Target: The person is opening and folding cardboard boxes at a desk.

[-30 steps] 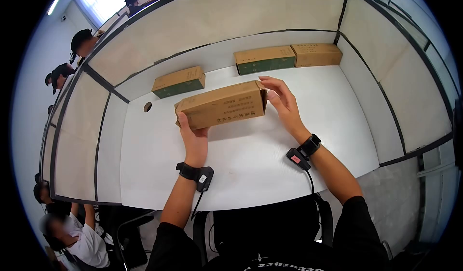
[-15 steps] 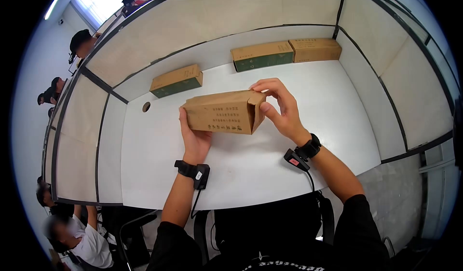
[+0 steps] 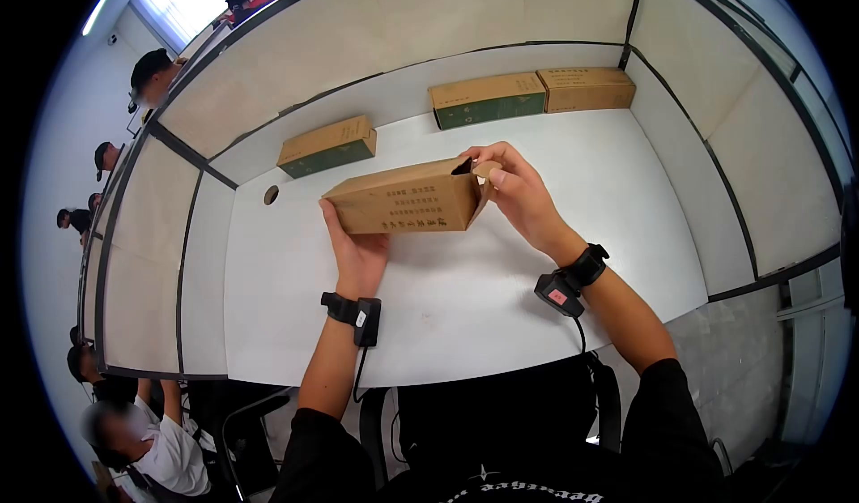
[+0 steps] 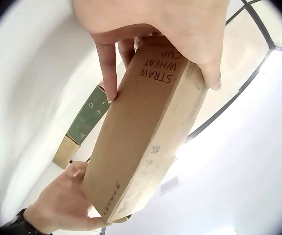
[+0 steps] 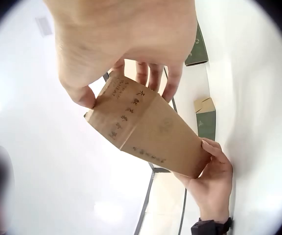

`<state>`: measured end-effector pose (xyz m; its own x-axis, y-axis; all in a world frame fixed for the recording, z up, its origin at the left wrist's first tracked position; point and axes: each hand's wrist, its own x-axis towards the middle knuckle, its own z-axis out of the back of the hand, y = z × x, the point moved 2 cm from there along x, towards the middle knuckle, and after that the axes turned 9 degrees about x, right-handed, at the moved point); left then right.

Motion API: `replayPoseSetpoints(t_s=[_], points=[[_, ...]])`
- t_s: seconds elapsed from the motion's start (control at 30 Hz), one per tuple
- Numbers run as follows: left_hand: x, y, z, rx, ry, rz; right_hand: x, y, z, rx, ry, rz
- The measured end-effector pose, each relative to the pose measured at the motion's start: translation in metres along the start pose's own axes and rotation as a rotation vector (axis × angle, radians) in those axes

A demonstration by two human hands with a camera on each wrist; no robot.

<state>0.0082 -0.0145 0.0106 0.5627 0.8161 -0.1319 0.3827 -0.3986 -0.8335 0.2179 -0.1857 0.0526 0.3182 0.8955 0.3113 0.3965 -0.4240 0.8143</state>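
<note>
Pale partition panels with dark edging wall in the far side and both flanks of the grip. Beneath both hands spreads a smooth white tabletop, with the work held above it.

A long brown cardboard box with dark printed characters lies sideways between the two hands, held at both ends; the left wrist view also shows "STRAW WHEAT CUP" printed on it. The step in hand seems to be working the end nearest the right hand, though whether to unfold or tuck it cannot be told.

Beyond the left hand sits a brown cardboard box with a green side. Beyond the right hand, against the far panel, a second brown-and-green cardboard box stands end to end with an all-brown cardboard box. All three look too far back to hinder the grip.

The left hand clasps its end, thumb on one side and fingers on the other. The right hand appears to pinch a brown cardboard end flap between thumb and fingers. The next move probably calls for a steady left hold while the right hand swings that flap; its own fingers partly cover the end. Beside them shows a small dark gap.
</note>
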Motion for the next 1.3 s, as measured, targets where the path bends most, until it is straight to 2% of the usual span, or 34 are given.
replayPoseSetpoints(t_s=[0.17,0.47,0.6,0.73,0.87,1.0,1.3], points=[[0.002,0.003,0.004,0.009,0.037,-0.008,-0.001,0.001,-0.002,0.126,-0.034,-0.105],[0.002,0.004,0.005,0.016,0.044,-0.019,0.001,-0.003,0.004,0.229,-0.054,-0.147],[0.002,0.003,0.001,0.007,0.04,-0.013,0.002,0.004,0.008,0.18,-0.002,-0.119],[0.001,-0.001,-0.002,-0.006,0.063,0.043,0.003,0.021,0.011,-0.025,0.02,0.03],[0.001,-0.004,-0.003,0.025,0.064,0.048,-0.001,0.037,0.007,-0.051,0.111,-0.002],[0.002,-0.004,-0.002,0.027,0.08,0.056,-0.001,0.041,0.007,-0.194,0.219,0.012],[0.003,-0.003,-0.003,0.031,0.072,0.069,0.003,0.029,0.02,-0.138,0.167,0.054]])
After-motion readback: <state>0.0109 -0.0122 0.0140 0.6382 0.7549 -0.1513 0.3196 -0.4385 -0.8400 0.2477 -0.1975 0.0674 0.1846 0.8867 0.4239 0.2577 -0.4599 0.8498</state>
